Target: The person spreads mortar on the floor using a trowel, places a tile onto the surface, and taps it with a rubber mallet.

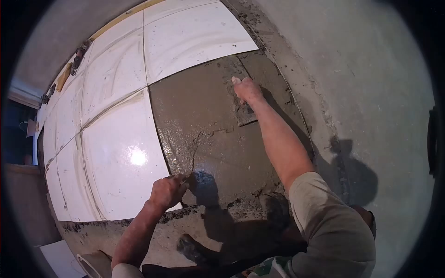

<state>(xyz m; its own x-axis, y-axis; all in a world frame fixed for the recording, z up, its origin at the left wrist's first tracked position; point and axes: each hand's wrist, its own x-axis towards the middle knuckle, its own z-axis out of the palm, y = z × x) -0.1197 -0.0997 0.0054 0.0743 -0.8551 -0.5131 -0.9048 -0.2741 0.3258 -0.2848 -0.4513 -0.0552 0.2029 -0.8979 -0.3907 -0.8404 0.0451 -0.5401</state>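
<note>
My right hand [248, 91] is wrapped round the handle of a rectangular finishing trowel [249, 117], whose blade lies flat on the wet grey mortar [190, 106]. Beside the edge of the nearest white tile [118, 162], my left hand [168, 191] is closed low over the mortar's near left corner. A thin bit of something shows at its fingertips, but I cannot tell what it holds. The mortar is mostly smooth, with a ragged ridge across its middle and a rougher, wetter strip along the tile.
Large smeared white tiles [194, 34] border the mortar on the far and left sides. A taut string [292, 90] runs along its right, before the concrete wall [361, 74]. Tools [79, 58] lie on the far left tiles. A bucket [95, 263] stands at lower left. My shoe [192, 248] is near.
</note>
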